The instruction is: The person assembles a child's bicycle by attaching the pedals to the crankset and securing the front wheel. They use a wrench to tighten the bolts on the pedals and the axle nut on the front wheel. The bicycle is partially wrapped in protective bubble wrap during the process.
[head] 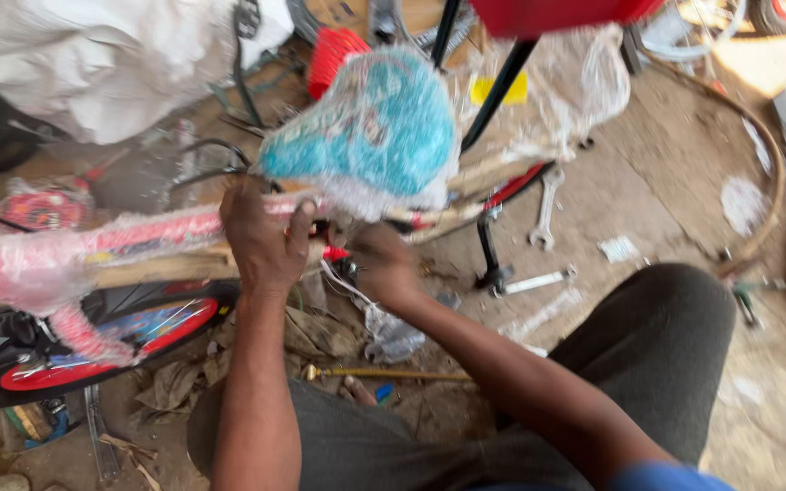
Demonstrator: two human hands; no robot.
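A small bicycle lies sideways before me, its red frame [152, 232] wrapped in clear plastic. Its blue saddle [366, 127], also in plastic film, sits just above my hands. My left hand [261, 236] grips the wrapped frame tube right under the saddle. My right hand [382, 264] is closed low beside the seat post; what it holds is hidden and blurred. The wheel [75, 350], with a black tyre and red rim, lies at the lower left. My knees in grey trousers fill the bottom of the view.
A steel spanner [546, 211] and a second tool [534, 282] lie on the dirt floor to the right. A brass rod [384, 373] rests near my foot. White sacking [93, 55] is at top left, a red part [557, 14] overhead, and scraps and rags lie around.
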